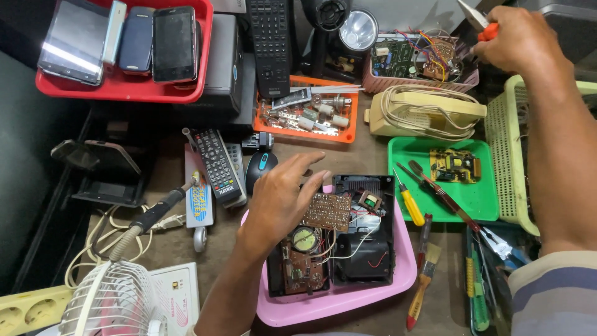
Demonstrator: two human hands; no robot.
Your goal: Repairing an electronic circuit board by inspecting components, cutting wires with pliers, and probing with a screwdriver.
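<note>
The left hand hovers with fingers spread and loose, fingertips just above the brown circuit board of the opened black device lying in the pink tray. Farther off, the right hand is closed around an orange-handled tool above the pink basket of circuit boards.

Orange-handled tool mostly hidden inside the right hand, its tip cut off by the top edge, left hand covering part of the opened black casing, white fan cropped at the bottom edge.
</note>
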